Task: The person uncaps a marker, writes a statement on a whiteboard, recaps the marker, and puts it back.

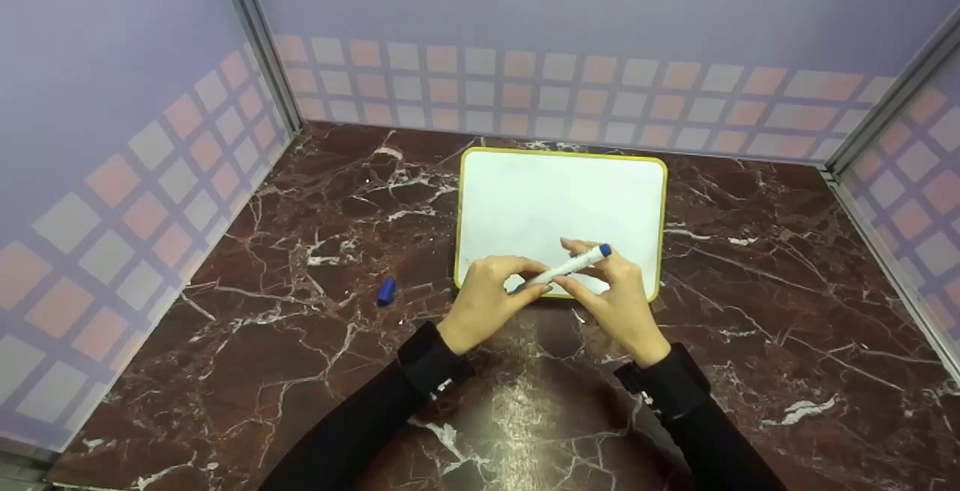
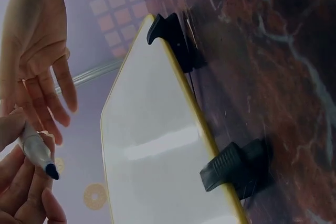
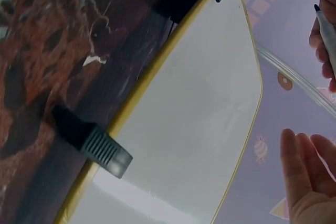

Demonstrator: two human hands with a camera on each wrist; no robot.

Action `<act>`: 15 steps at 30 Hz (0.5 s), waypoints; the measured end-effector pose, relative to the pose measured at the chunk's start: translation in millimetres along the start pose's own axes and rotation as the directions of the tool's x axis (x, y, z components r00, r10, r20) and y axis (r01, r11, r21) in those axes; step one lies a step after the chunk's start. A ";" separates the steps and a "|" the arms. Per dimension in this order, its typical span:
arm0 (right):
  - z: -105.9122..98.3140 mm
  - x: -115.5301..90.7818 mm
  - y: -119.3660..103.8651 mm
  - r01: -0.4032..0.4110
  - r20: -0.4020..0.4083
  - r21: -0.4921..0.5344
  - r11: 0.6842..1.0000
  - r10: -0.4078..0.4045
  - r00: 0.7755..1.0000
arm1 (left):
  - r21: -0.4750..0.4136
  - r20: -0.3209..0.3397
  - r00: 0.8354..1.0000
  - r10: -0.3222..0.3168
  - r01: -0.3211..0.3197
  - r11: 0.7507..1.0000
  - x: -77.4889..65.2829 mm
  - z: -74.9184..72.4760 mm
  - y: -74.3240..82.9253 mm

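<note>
My left hand (image 1: 487,296) pinches a white marker pen (image 1: 571,264) between thumb and fingers, in front of the whiteboard. Uncapped, the marker shows its dark nib (image 3: 317,8) in the right wrist view, while its blue back end points up and right in the head view. My right hand (image 1: 615,296) is close beside the marker, its fingers (image 3: 296,171) loosely extended. Behind both hands stands a yellow-framed whiteboard (image 1: 555,199), its surface blank apart from reflections. The blue marker cap (image 1: 386,292) lies on the table, left of my left hand.
Black clips (image 2: 233,166) grip the whiteboard's lower edge. The tabletop (image 1: 300,356) is dark red with white marbling. Lilac panels with pink and white squares (image 1: 517,94) rise at the back and both sides, joined by metal corner posts (image 1: 259,34).
</note>
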State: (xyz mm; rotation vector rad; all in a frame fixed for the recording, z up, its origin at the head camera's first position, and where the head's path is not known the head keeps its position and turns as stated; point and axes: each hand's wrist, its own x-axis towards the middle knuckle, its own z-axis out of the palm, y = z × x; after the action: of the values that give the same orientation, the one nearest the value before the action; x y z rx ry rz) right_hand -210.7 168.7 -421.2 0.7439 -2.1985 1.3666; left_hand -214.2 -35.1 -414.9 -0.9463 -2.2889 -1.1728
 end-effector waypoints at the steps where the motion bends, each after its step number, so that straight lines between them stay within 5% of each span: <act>1: 1.3 -0.4 -0.9 -0.005 -0.001 0.018 1.000 0.005 1.000 | -0.007 0.007 1.000 -0.007 0.007 1.000 -0.3 0.6 -0.3; 9: 4.5 0.8 -4.3 -0.015 -0.058 0.185 0.983 0.026 0.998 | 0.086 0.060 0.995 -0.084 0.078 0.993 6.2 -12.3 -10.4; 15: 2.9 9.1 -8.0 0.071 -0.159 0.237 0.969 -0.034 0.987 | 0.104 -0.026 0.979 -0.203 0.205 0.973 15.4 -44.4 -44.9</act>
State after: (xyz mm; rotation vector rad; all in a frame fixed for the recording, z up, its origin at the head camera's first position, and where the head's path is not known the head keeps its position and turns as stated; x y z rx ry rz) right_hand -212.6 161.3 -411.4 0.7479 -1.9016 1.6274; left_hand -255.3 -84.5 -405.0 -0.6736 -2.4557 -1.1198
